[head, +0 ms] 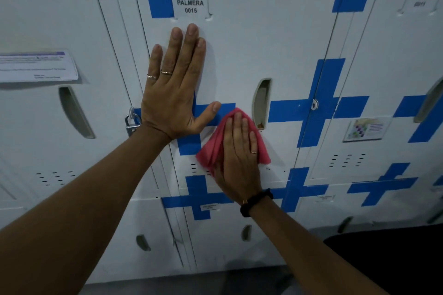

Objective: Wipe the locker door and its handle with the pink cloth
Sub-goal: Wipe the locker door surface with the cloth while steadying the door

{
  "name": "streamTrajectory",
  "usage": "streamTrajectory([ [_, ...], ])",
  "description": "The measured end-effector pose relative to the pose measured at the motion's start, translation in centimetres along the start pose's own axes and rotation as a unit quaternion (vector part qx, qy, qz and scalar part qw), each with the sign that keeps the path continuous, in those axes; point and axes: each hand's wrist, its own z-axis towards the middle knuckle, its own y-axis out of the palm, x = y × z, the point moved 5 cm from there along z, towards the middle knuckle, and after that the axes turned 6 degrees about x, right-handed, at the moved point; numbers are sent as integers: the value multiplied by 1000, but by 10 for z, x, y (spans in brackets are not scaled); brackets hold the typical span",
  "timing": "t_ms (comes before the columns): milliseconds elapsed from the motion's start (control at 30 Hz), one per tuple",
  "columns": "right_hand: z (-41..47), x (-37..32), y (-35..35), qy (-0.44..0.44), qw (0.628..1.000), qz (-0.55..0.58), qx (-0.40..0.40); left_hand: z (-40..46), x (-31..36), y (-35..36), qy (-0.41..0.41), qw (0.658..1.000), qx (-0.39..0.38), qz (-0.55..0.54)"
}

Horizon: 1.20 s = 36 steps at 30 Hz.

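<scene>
The white locker door (251, 38) labelled PALMERA 0015 fills the middle of the view, crossed by blue tape. Its recessed handle (261, 103) is a vertical slot right of centre. My left hand (176, 88) lies flat on the door with fingers spread, just under the label. My right hand (239, 151) presses the pink cloth (213, 146) flat against the door, low and just left of the handle slot. The cloth's upper corner reaches the handle's lower left edge.
A padlock (131, 123) hangs on the hasp left of my left wrist. The neighbouring left locker carries a paper notice (36, 66). The right locker has a small sticker (365, 129) and a lock hole (314, 104). Lower lockers (215, 235) sit below.
</scene>
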Motion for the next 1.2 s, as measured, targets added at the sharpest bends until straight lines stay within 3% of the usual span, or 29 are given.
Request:
streamTrajectory([
  [133,-71,24,23,-50,996,44,-57,0,1,-2,0,1000,4,6],
  [300,-142,51,35,-130,979,-32,-152,1,1,-3,-1,1000,5,15],
  [467,-106,40,34,-153,981,4,-117,0,1,-4,-3,1000,6,18],
  [633,-60,7,26,-96,993,43,-50,0,1,-4,-6,1000,0,16],
  [833,-118,23,40,-182,974,22,-132,-1,2,-5,-7,1000,-6,10],
  [933,-103,13,40,-184,976,18,-115,-1,2,-6,-6,1000,-1,4],
  [1100,-33,-24,26,-100,992,70,-29,0,2,-5,-5,1000,0,-1],
  [1200,-41,-25,31,-88,993,76,-27,-1,2,-4,-4,1000,-5,3],
])
